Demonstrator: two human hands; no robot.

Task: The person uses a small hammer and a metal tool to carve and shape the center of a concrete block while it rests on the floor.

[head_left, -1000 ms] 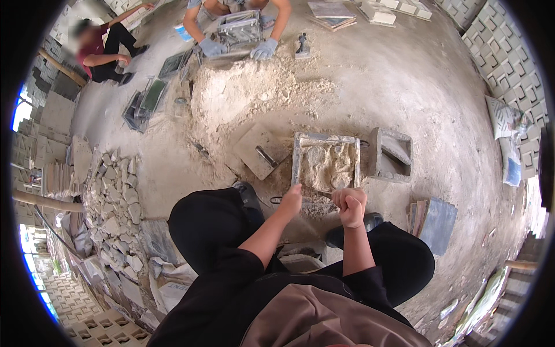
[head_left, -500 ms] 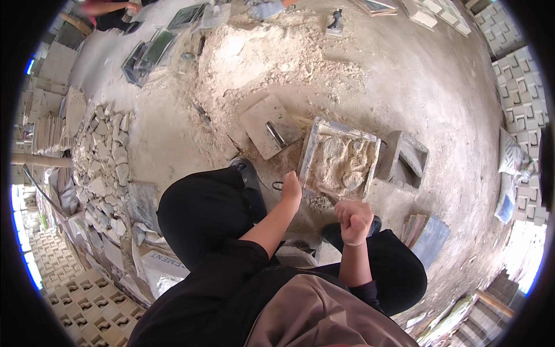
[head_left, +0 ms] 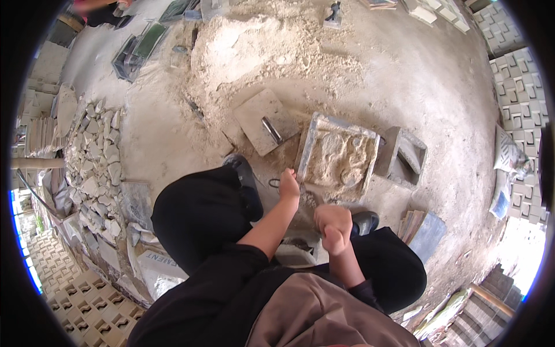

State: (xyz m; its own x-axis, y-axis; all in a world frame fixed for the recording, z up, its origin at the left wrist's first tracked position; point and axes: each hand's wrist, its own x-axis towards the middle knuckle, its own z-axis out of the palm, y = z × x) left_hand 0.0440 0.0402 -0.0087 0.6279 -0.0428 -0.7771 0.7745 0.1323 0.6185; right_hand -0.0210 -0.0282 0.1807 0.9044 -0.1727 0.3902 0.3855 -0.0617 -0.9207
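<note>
A square mould frame (head_left: 307, 151) lies on the ground before me, filled with lumpy pale sandy material (head_left: 338, 156). My left hand (head_left: 289, 185) is closed at its near left corner. A thin dark loop (head_left: 274, 183) shows beside that hand; whether the fingers grip it or the frame's edge is hidden. Nearer my body, my right hand (head_left: 333, 226) is a fist, back upward, just short of the frame's near side. What it holds, if anything, is covered by the fingers.
Left of the frame lies a square slab (head_left: 251, 124) with a metal bar (head_left: 272, 130) on it. An open box mould (head_left: 399, 173) stands to the right. Beyond spreads a heap of pale sand (head_left: 243, 52); broken stones (head_left: 92, 168) lie left. A person (head_left: 104, 11) is at the far left.
My right hand has come left and closer to my body, turning as it moved. The left hand stays by the frame's corner. The whole view has shifted slightly.
</note>
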